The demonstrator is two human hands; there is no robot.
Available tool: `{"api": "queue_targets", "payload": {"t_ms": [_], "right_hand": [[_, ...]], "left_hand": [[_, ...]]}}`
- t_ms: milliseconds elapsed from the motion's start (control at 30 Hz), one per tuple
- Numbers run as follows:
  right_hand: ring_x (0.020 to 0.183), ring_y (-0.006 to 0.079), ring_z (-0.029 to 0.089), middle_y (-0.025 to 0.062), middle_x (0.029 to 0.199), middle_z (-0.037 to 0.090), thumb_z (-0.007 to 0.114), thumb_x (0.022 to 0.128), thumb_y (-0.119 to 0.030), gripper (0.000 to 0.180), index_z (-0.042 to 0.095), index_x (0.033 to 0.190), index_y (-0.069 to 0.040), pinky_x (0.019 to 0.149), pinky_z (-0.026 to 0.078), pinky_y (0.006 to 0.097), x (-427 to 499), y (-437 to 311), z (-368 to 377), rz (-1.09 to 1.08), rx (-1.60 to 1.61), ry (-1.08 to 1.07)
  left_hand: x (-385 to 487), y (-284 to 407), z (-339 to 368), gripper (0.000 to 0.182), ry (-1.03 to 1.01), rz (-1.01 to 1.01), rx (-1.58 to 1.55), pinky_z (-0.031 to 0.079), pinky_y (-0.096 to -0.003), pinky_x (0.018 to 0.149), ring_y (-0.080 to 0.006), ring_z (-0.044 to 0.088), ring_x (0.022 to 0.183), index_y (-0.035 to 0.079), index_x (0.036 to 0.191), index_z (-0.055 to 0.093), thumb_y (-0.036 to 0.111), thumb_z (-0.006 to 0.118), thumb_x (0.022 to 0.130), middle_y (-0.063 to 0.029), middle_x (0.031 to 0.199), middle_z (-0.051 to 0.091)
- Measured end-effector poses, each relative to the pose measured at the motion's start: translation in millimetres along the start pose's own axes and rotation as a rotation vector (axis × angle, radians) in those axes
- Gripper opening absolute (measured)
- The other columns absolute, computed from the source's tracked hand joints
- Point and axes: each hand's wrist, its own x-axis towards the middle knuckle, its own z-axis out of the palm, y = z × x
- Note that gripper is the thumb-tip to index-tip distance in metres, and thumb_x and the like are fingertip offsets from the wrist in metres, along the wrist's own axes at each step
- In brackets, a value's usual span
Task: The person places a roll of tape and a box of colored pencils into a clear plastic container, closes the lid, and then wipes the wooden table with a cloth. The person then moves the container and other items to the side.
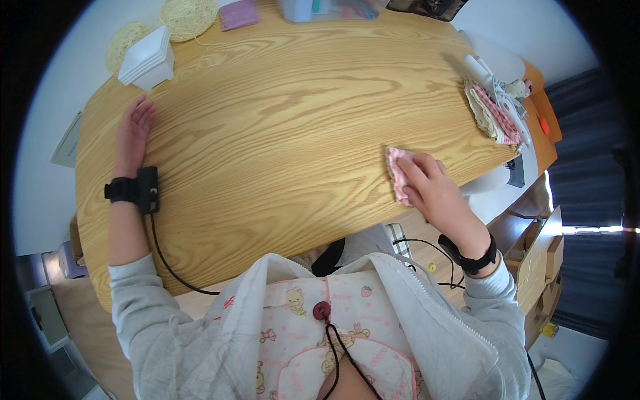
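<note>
Near the right front edge of the wooden table [280, 145], my right hand [430, 185] grips a folded pink-and-white checked cloth [396, 176]. The cloth lies on the tabletop under my fingers and thumb. My left hand [137, 120] rests at the table's left side with nothing in it, its fingers loosely curled and slightly apart. Just beyond those fingertips stands a stack of white square containers [149, 59]. Each wrist wears a black strap with a device, and a cable runs from the left one across the tabletop.
Balls of pale fibre [187, 19], a purple cloth [239, 15] and a clear plastic bin [332, 10] line the far edge. Folded checked cloths [492, 112] with a white corded appliance [512, 117] lie at the right edge. Cardboard boxes [537, 260] stand on the floor at right.
</note>
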Motion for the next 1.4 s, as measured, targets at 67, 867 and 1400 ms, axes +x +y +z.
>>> {"api": "queue_targets", "payload": {"t_ms": [67,867,1400], "right_hand": [[0.106,0.0356,0.051,0.0154,0.118,0.051,0.064,0.079,-0.008,0.046,0.052,0.123,-0.008,0.090,0.046,0.0405,-13,8,-4,0.041,0.019,0.013],[0.091,0.0227,0.057,0.0102,0.102,0.053,0.052,0.086,0.002,0.035,0.054,0.120,-0.004,0.075,0.047,0.0315,153,59,-51,-0.234,0.135,0.083],[0.095,0.0336,0.056,0.0161,0.103,0.056,0.054,0.087,-0.013,0.037,0.056,0.124,-0.017,0.082,0.046,0.0390,350,35,36,-0.278,0.090,0.001]], "left_hand": [[0,1,1,0.037,0.035,-0.005,-0.008,0.043,-0.0314,0.100,-0.0198,0.055,0.110,-0.001,0.127,0.049,0.022,0.041,0.099,-0.0121,0.115,0.059],[-19,15,34,0.030,0.040,-0.033,-0.012,0.049,-0.0278,0.085,-0.0160,0.061,0.092,0.003,0.118,0.055,0.017,0.051,0.093,-0.0073,0.100,0.063],[-23,18,41,0.033,0.038,-0.040,0.045,0.048,-0.0262,0.087,-0.0142,0.059,0.096,0.000,0.125,0.048,0.017,0.044,0.097,-0.0062,0.102,0.061]]}}
